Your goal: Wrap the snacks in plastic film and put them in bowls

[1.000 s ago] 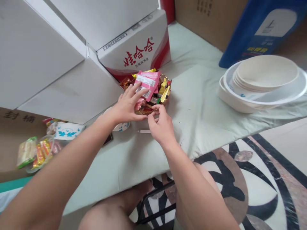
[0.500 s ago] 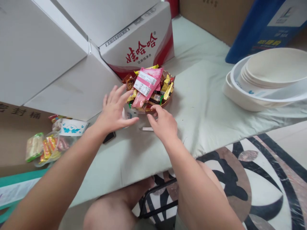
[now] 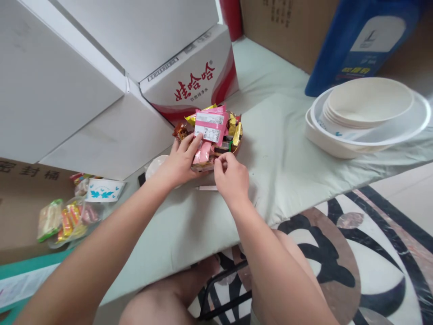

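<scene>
A heap of wrapped snacks point(image 3: 234, 124) fills a gold-rimmed plate on the cloth-covered table. Two pink packets with white labels point(image 3: 211, 124) lie on top. My left hand point(image 3: 181, 163) rests against the heap's left front, fingers spread over the snacks and touching a lower pink packet point(image 3: 203, 153); its thumb is partly hidden. At the front of the heap, my right hand point(image 3: 232, 175) is closed in a pinch beside a dark packet with a green end point(image 3: 223, 148). What sits between its fingertips is hidden. Below the hands lies a slim white stick-like item point(image 3: 206, 188).
Behind the snacks stands a white and red carton point(image 3: 192, 88). A whitish round cup point(image 3: 156, 167) is left of my left hand. Stacked white bowls point(image 3: 365, 106) and a blue jug point(image 3: 358, 49) are at right. A paper cup point(image 3: 104, 190) and bagged snacks point(image 3: 69, 219) sit at left.
My left hand has moved right and forward from open air onto the snacks. My right hand has closed its fingers into a pinch at the heap's front. The camera view has tilted slightly.
</scene>
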### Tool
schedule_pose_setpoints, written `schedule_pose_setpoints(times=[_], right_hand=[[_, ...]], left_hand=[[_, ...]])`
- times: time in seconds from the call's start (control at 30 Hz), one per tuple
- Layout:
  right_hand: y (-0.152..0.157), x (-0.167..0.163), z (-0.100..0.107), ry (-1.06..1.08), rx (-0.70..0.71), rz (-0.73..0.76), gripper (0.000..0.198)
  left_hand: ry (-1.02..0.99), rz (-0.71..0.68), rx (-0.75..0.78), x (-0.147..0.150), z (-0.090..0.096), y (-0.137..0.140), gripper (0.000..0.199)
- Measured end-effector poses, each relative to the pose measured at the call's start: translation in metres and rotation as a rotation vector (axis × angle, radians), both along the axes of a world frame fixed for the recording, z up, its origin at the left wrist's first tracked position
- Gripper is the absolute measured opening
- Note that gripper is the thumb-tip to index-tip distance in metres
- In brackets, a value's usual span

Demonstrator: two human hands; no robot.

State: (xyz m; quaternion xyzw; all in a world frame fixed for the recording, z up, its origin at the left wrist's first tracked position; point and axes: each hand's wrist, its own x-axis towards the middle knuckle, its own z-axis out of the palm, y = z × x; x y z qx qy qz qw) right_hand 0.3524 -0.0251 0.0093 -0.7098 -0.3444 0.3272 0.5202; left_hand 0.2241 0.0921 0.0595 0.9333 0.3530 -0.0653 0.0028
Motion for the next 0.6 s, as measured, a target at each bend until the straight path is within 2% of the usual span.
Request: schedule_pose_setpoints(times=[0.1,0.17,0.23,0.33,0.47,0.6], right_hand=[[0.008,-0.004,-0.003,0.361,0.133,-0.089,0.007],[0.012,-0.005,-0.003,0.619,0.191,-0.174,0.016],[0.014,-0.005,-0.001,0.781,0.231,-0.281,0.025],[0.012,0.003,0.003,0.886,0.284,-0.440,0.029],[0.009,0.021,0.002,0.992,0.282,-0.563,0.029],[0.014,0.030,-0.004,1.089,0.252,-0.684,0.027]], left_hand=[[-0.020,-0.046,-0.011,0.006,-0.005,0.013,0.109],[-0.037,-0.074,-0.006,0.016,-0.007,0.018,0.112],[-0.048,-0.089,0.000,0.031,-0.008,0.021,0.112],[-0.057,-0.094,-0.005,0.062,-0.008,0.023,0.111],[-0.091,-0.074,-0.016,0.114,-0.004,0.021,0.111],[-0.151,0.024,-0.019,0.173,-0.002,0.020,0.109]])
